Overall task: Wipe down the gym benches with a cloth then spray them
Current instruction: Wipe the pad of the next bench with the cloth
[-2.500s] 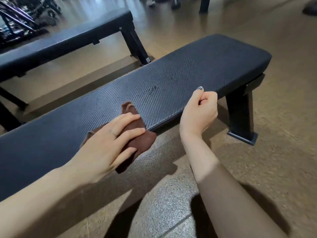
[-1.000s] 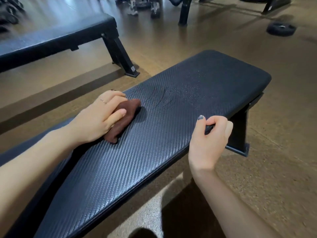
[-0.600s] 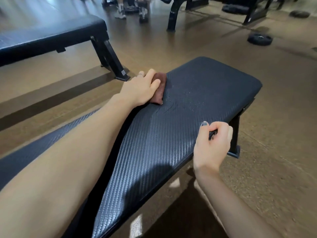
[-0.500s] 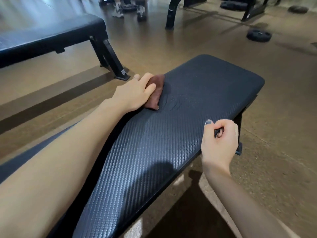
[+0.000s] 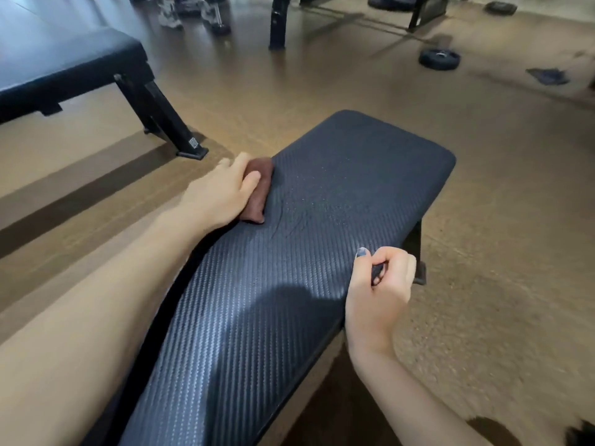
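Brown cloth [image 5: 257, 189], bunched into a roll, lies on the far long edge of the padded black table [image 5: 322, 239], toward its right end. The left hand [image 5: 222, 191] lies over the cloth, pressing it to the padding, fingers extended over the table's far edge and thumb resting on the cloth. Fine specks and faint streaks mark the textured surface just right of the cloth. The right hand [image 5: 380, 284] sits at the near long edge, clenched loosely with thumb against curled fingers; whether it pinches anything I cannot tell. A second black bench [image 5: 67, 69] stands well apart at upper left. Weight plates [image 5: 439, 58] lie on the brown floor [image 5: 502, 194] beyond.
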Action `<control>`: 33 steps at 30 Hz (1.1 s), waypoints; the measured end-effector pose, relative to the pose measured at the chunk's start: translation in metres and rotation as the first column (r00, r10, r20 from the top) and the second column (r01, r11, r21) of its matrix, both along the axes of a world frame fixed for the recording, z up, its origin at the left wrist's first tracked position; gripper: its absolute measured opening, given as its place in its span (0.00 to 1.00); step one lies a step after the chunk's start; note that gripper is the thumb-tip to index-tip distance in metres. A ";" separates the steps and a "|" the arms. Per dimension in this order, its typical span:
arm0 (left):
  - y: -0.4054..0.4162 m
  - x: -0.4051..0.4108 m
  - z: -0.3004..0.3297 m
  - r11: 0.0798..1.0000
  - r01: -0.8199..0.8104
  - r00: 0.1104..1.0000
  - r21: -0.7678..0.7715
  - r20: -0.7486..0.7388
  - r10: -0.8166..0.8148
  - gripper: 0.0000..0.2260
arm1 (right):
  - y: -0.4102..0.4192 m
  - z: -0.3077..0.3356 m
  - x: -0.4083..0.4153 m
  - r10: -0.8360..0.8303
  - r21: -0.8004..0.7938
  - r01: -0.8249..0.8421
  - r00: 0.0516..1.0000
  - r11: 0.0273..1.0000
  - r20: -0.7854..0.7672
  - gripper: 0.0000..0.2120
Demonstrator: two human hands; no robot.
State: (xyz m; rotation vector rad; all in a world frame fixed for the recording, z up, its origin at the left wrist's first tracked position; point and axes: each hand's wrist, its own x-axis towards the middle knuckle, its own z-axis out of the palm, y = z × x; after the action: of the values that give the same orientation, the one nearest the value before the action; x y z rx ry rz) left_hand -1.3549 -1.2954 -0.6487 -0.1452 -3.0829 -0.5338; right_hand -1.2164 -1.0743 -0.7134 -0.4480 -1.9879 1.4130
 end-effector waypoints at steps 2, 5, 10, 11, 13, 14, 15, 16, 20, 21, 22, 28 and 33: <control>0.037 -0.026 -0.002 0.999 0.021 0.999 -0.031 -0.040 -0.023 0.15 | 0.005 -0.004 -0.001 0.025 0.046 -0.023 0.999 0.999 -0.046 0.08; 0.057 -0.038 -0.007 1.000 0.014 0.994 -0.009 -0.105 -0.015 0.15 | 0.016 -0.006 -0.001 0.146 0.078 -0.139 0.984 0.987 -0.098 0.10; 0.047 0.025 -0.009 0.989 0.141 0.975 -0.039 -0.169 -0.145 0.18 | 0.079 0.008 -0.045 0.139 0.019 -0.139 0.990 0.990 -0.035 0.12; 0.050 0.047 -0.007 0.985 0.164 0.972 -0.049 -0.164 -0.170 0.19 | 0.097 0.012 -0.064 0.075 -0.012 -0.075 0.997 0.997 -0.011 0.11; 0.058 0.095 -0.003 0.979 0.194 0.968 -0.060 -0.153 -0.201 0.21 | 0.128 0.024 -0.106 0.005 -0.057 -0.001 0.997 0.998 0.072 0.13; 0.063 0.116 -0.001 0.978 0.201 0.966 -0.064 -0.151 -0.208 0.21 | 0.140 0.027 -0.125 0.020 -0.058 -0.012 0.990 0.998 0.143 0.17; 0.070 0.134 0.001 0.978 0.198 0.967 -0.068 -0.148 -0.206 0.20 | 0.149 0.029 -0.143 0.061 -0.050 -0.051 0.973 0.997 0.223 0.23; 0.078 0.147 0.003 0.980 0.184 0.970 -0.075 -0.148 -0.193 0.20 | 0.155 0.029 -0.157 0.117 -0.053 -0.106 0.949 0.993 0.293 0.28; 0.118 0.135 0.007 0.983 0.142 0.978 -0.115 -0.138 -0.157 0.21 | 0.156 0.020 -0.180 0.245 -0.147 -0.208 0.918 0.967 0.312 0.30; 0.131 0.121 0.008 0.981 0.151 0.977 -0.119 -0.134 -0.167 0.21 | 0.154 0.019 -0.181 0.236 -0.164 -0.195 0.928 0.967 0.288 0.29; 0.145 0.103 0.006 0.978 0.167 0.974 -0.127 -0.133 -0.184 0.21 | 0.153 0.019 -0.179 0.232 -0.180 -0.187 0.932 0.966 0.279 0.28; 0.212 0.024 -0.002 0.981 0.146 0.975 -0.130 -0.146 -0.164 0.19 | 0.158 0.011 -0.180 0.258 -0.158 -0.222 0.930 0.962 0.261 0.29; 0.206 0.094 0.007 0.979 0.183 0.973 -0.091 -0.127 -0.194 0.18 | 0.156 0.008 -0.183 0.247 -0.155 -0.211 0.928 0.965 0.279 0.29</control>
State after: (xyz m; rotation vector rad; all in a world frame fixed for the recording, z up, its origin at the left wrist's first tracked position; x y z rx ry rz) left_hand -1.2613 -1.0891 -0.6414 -0.4599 -2.9747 -0.3885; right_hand -1.3990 -0.9179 -0.7051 -0.5202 -2.2603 1.7036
